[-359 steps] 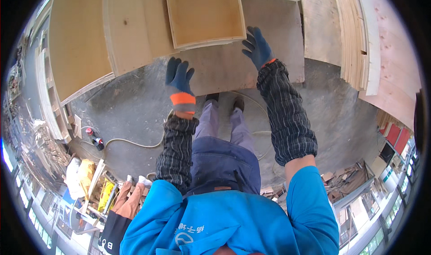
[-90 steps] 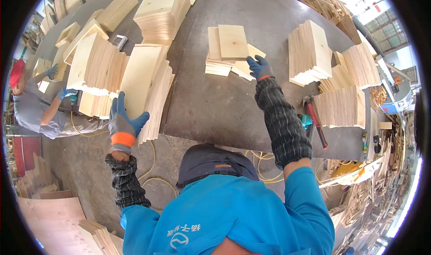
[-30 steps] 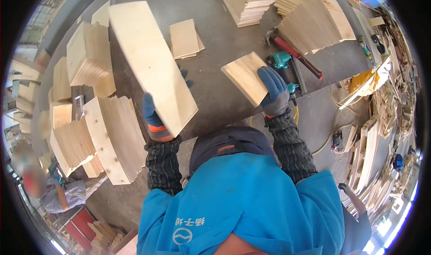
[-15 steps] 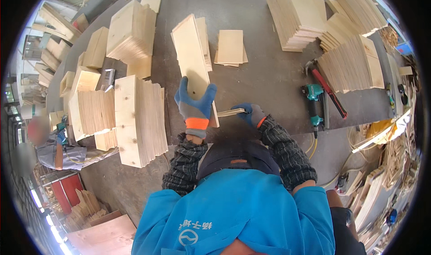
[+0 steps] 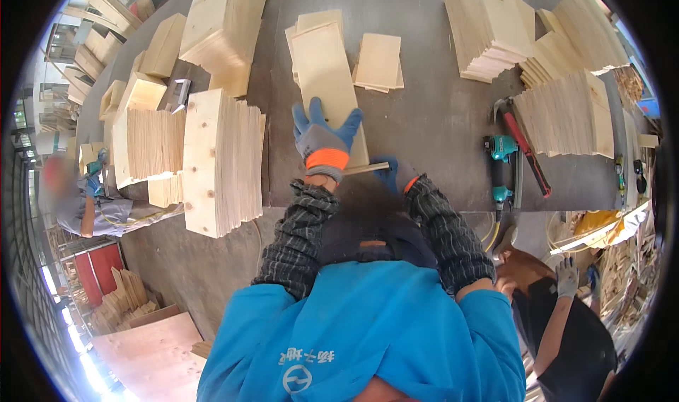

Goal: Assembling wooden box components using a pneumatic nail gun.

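A long pale wooden board (image 5: 327, 66) lies at the middle of the table over other thin boards. My left hand (image 5: 325, 137), in a blue and grey glove with an orange cuff, rests on the board's near end with its fingers spread. Close to the table's front edge, my right hand (image 5: 397, 176) grips the end of a thin wooden panel (image 5: 366, 168), seen edge-on against the near end of the long board. The fingers of that hand are partly hidden. A few small rectangular panels (image 5: 378, 60) lie stacked right of the long board.
Tall stacks of wooden boards (image 5: 205, 163) stand on the left; more stacks (image 5: 488, 31) stand at the back right. A green and black nail gun (image 5: 501, 151) and a red-handled hammer (image 5: 525, 154) lie on the right. Other people work at left and lower right.
The long board, tilted before, now lies flatter and farther back under my left hand. My right hand has brought the thin panel up to its near end. Another person has appeared at lower right.
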Demonstrator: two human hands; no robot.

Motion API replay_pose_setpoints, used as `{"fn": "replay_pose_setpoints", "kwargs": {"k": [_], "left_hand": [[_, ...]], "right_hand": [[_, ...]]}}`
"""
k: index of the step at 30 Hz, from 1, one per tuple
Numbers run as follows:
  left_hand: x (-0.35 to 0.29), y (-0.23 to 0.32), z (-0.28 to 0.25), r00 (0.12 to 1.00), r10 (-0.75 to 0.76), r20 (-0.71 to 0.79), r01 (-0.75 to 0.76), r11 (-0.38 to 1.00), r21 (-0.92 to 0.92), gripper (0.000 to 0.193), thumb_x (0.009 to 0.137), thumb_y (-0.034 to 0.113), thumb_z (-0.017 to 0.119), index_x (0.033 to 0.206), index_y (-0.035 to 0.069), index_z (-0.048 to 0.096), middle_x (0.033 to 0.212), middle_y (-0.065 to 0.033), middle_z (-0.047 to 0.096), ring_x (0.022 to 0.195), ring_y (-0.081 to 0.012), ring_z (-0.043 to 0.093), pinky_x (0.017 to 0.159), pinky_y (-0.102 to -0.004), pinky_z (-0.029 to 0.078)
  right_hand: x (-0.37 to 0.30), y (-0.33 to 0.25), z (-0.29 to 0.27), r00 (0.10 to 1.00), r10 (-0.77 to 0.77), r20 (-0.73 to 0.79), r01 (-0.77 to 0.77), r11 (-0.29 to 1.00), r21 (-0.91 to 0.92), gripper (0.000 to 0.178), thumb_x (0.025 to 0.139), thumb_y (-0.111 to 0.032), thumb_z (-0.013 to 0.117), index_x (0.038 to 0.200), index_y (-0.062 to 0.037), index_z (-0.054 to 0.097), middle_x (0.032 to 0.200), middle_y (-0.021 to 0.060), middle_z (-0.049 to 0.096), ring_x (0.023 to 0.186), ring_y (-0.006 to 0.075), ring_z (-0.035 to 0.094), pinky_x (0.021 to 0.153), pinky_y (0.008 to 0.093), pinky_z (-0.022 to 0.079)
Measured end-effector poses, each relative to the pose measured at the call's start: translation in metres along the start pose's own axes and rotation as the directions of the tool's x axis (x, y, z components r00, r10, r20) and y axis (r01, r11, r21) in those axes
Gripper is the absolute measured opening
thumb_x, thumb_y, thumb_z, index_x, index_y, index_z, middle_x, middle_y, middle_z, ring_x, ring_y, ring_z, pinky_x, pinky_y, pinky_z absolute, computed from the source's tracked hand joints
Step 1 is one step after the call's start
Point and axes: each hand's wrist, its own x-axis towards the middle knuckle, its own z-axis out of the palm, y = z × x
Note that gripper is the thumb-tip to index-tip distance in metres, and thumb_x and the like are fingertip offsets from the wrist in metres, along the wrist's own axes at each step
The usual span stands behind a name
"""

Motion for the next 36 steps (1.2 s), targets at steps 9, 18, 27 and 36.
{"fn": "replay_pose_setpoints", "kwargs": {"k": [9,18,27,36], "left_hand": [[-0.024,-0.08,-0.012,0.906,-0.061,0.418,0.311,0.765,-0.564,0.089,0.088,0.036,0.087,0.158,0.0,0.047,0.153,-0.0284,0.055,0.122,-0.031,0.068,0.101,-0.0439,0.057],[0.044,-0.111,0.091,0.792,0.187,0.582,0.475,0.411,-0.778,0.067,0.097,0.017,0.081,0.154,-0.004,0.051,0.138,-0.0214,0.068,0.12,-0.0243,0.069,0.099,-0.0371,0.058],[0.038,-0.083,0.041,0.924,0.093,0.371,0.286,0.478,-0.831,0.035,0.103,0.02,0.076,0.129,-0.003,0.072,0.117,-0.0111,0.079,0.1,-0.0182,0.073,0.088,-0.0335,0.059],[0.038,-0.053,-0.009,0.879,0.143,0.455,0.406,0.276,-0.871,0.038,0.105,0.02,0.072,0.137,-0.002,0.067,0.119,-0.0098,0.076,0.099,-0.0171,0.073,0.085,-0.0314,0.061]], "right_hand": [[0.008,0.043,0.001,0.984,-0.128,-0.12,0.114,0.986,-0.12,0.052,0.093,-0.012,0.078,0.143,-0.0065,0.066,0.126,0.0152,0.077,0.116,0.0233,0.073,0.104,0.0375,0.056],[-0.013,0.032,-0.005,0.974,-0.125,-0.19,0.165,0.964,0.209,0.056,0.09,-0.011,0.081,0.143,-0.0017,0.064,0.125,0.0143,0.076,0.117,0.025,0.072,0.106,0.0392,0.055],[-0.054,0.016,-0.014,0.947,-0.16,-0.279,0.15,0.987,-0.057,0.028,0.096,0.001,0.07,0.123,-0.0026,0.073,0.114,0.0126,0.078,0.106,0.0226,0.074,0.093,0.0366,0.059],[-0.021,0.012,-0.013,0.917,-0.101,-0.387,0.108,0.994,-0.006,0.024,0.098,0.001,0.066,0.12,-0.0013,0.074,0.111,0.0134,0.078,0.105,0.0231,0.074,0.094,0.0371,0.058]]}}
